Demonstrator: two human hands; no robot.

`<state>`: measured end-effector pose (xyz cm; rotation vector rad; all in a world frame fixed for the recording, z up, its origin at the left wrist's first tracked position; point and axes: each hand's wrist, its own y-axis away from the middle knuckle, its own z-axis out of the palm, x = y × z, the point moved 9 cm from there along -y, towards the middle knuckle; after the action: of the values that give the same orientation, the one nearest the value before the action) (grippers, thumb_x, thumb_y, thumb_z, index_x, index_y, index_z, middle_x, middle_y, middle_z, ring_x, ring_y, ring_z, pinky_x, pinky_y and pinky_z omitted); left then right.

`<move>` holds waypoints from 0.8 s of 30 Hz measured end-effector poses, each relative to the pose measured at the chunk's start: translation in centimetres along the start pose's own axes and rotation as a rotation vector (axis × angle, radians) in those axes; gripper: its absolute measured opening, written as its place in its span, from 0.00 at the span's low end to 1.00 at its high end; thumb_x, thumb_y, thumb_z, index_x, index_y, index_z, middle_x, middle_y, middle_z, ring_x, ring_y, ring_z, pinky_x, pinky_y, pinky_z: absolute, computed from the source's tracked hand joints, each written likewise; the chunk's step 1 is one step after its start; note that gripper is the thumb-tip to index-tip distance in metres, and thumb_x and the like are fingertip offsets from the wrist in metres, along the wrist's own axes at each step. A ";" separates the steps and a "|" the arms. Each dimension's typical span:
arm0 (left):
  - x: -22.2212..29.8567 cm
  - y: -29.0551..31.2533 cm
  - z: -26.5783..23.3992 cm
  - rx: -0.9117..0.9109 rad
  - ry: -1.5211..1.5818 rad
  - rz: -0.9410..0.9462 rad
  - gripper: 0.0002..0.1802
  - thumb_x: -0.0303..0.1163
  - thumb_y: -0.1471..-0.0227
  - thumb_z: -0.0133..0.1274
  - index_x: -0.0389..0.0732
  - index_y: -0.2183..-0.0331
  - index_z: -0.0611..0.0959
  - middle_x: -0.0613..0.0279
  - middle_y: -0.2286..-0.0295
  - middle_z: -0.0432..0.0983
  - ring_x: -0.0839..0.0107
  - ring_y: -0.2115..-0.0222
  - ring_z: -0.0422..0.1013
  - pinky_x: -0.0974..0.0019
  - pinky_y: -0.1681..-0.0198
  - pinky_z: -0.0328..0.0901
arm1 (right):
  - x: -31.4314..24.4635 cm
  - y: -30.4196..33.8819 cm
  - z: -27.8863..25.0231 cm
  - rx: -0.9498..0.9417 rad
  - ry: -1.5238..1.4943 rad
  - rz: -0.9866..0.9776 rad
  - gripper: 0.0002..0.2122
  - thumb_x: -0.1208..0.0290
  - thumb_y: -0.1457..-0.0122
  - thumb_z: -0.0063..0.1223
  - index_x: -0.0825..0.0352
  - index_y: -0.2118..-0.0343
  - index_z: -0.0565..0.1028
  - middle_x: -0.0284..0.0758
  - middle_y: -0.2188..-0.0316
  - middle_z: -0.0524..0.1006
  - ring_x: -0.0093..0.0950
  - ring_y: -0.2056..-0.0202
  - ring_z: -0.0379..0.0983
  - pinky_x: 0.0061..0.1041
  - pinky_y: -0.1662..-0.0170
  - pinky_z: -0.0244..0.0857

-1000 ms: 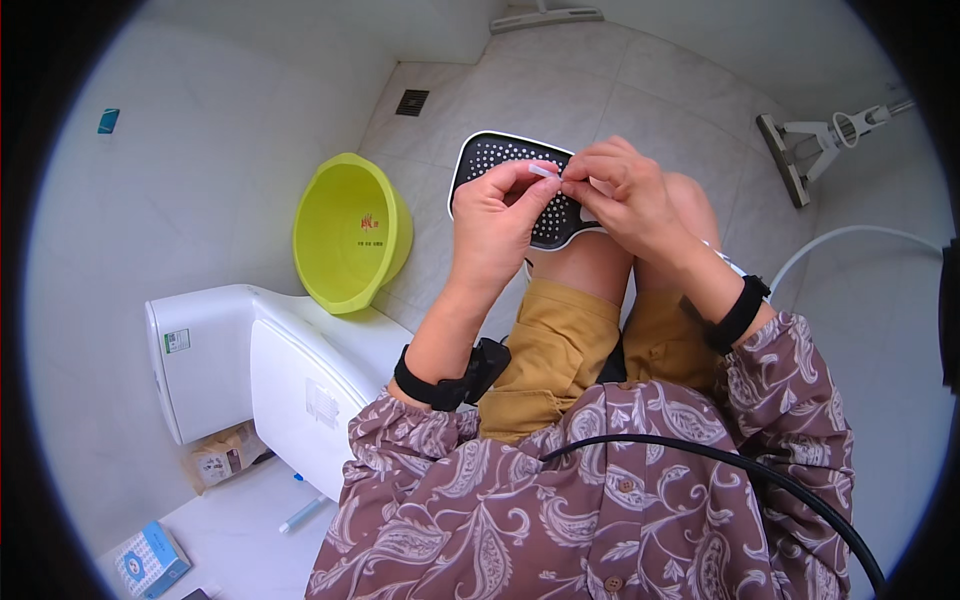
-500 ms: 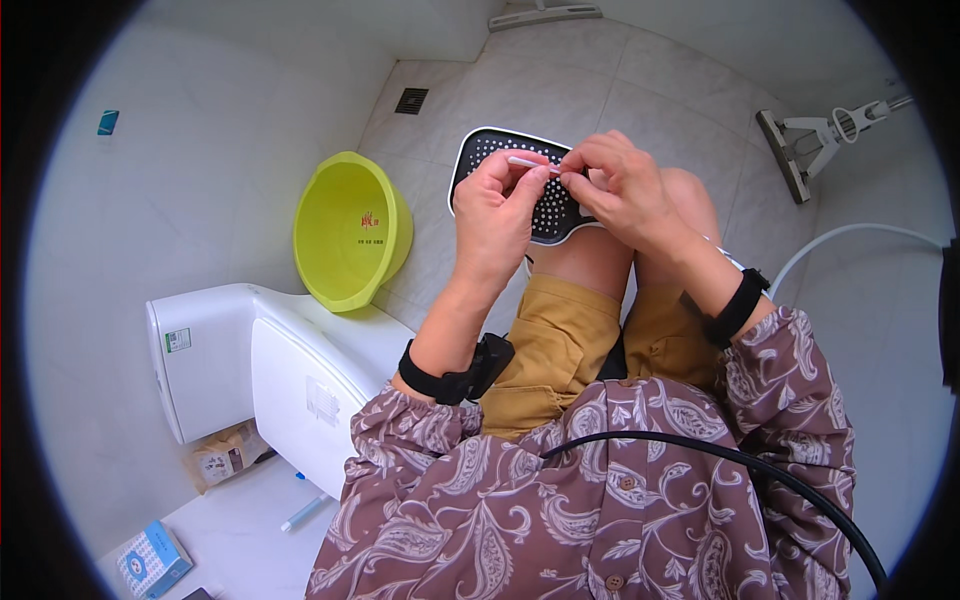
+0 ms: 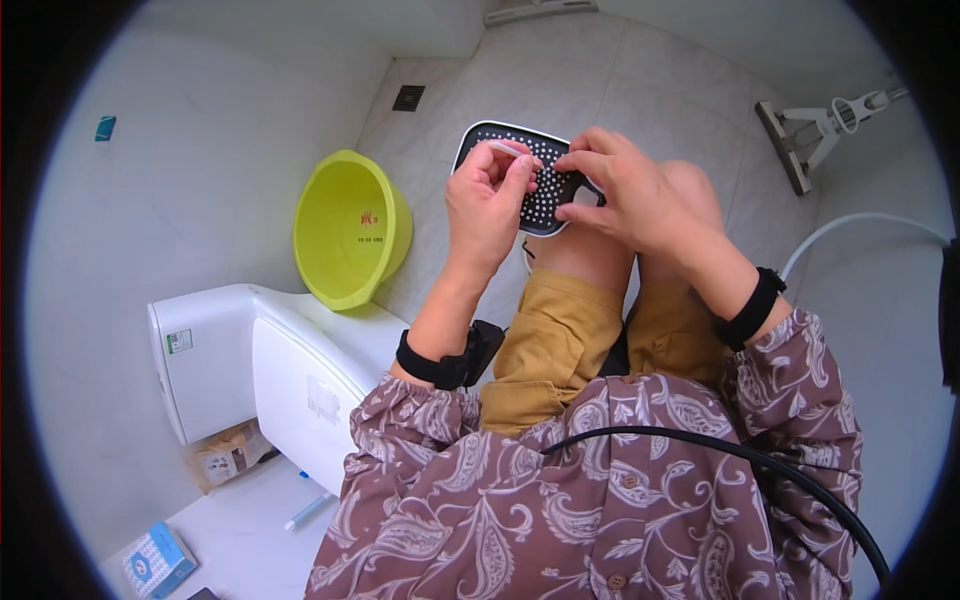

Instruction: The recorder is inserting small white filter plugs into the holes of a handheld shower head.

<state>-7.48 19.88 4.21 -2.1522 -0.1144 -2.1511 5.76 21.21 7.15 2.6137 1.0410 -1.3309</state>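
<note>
A rectangular shower head [image 3: 545, 203], with a black face full of white nozzle dots and a white rim, rests by my knees with its dotted side up. Over its left part my left hand [image 3: 482, 212] is closed, pinching a thin white stick [image 3: 508, 149] between thumb and fingers. To the right, my right hand [image 3: 637, 200] hovers over the shower head's edge. Its thumb and forefinger are spread apart, and nothing shows between them. The hands hide parts of the shower head.
A yellow-green basin [image 3: 345, 235] leans at the left beside a white toilet [image 3: 310, 380]. A mop [image 3: 825, 130] stands at the far right, near a white hose [image 3: 860, 222]. A floor drain [image 3: 408, 98] lies at the back. A blue box [image 3: 160, 562] is at lower left.
My right thumb and forefinger have parted and come away from the white stick. My left hand has drawn slightly left with the stick, uncovering more of the nozzle face.
</note>
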 end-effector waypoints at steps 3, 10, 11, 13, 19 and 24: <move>0.8 0.0 0.5 -0.025 -0.066 0.023 0.05 0.25 0.48 0.50 0.34 0.67 0.76 0.63 0.72 0.76 0.81 0.73 0.70 0.78 0.68 0.65 | 0.2 0.5 -0.1 -0.024 0.039 -0.023 0.20 0.76 0.63 0.62 0.70 0.62 0.73 0.39 0.63 0.70 0.38 0.59 0.66 0.32 0.57 0.63; 1.8 0.2 0.1 0.053 -0.280 0.130 0.04 0.24 0.53 0.52 0.34 0.72 0.78 0.64 0.79 0.75 0.82 0.80 0.69 0.76 0.75 0.63 | 0.0 0.6 0.1 -0.168 0.096 -0.033 0.24 0.78 0.63 0.60 0.68 0.56 0.71 0.39 0.58 0.69 0.37 0.58 0.68 0.29 0.56 0.65; 1.9 0.0 0.1 0.053 -0.281 0.130 0.04 0.24 0.53 0.52 0.34 0.72 0.78 0.64 0.79 0.75 0.82 0.80 0.69 0.76 0.75 0.63 | -0.3 0.6 0.1 -0.170 0.139 -0.068 0.24 0.78 0.62 0.59 0.69 0.56 0.71 0.39 0.58 0.69 0.37 0.58 0.69 0.29 0.56 0.65; 2.0 -0.2 0.2 0.041 -0.254 0.119 0.04 0.25 0.53 0.52 0.34 0.73 0.78 0.65 0.80 0.75 0.81 0.80 0.69 0.75 0.75 0.63 | -0.5 0.7 0.2 -0.173 0.177 -0.100 0.24 0.79 0.61 0.59 0.69 0.56 0.71 0.39 0.57 0.70 0.37 0.59 0.69 0.28 0.57 0.65; 1.7 -0.4 0.2 -0.010 -0.309 0.003 0.05 0.24 0.49 0.50 0.32 0.70 0.77 0.65 0.74 0.76 0.82 0.72 0.70 0.79 0.67 0.64 | -0.9 0.6 -0.4 -0.193 0.206 -0.059 0.21 0.76 0.58 0.56 0.67 0.56 0.72 0.34 0.56 0.70 0.34 0.58 0.70 0.28 0.58 0.66; 1.4 -0.2 0.6 -0.035 -0.333 0.006 0.05 0.24 0.49 0.51 0.32 0.70 0.77 0.64 0.74 0.76 0.81 0.71 0.71 0.78 0.66 0.64 | 0.0 0.3 -0.6 -0.274 0.187 -0.024 0.19 0.73 0.56 0.54 0.57 0.57 0.73 0.22 0.55 0.69 0.28 0.58 0.71 0.25 0.61 0.68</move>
<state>-6.87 20.16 5.61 -2.5077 -0.0946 -1.7845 6.38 21.16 7.40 2.5593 1.1858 -0.8845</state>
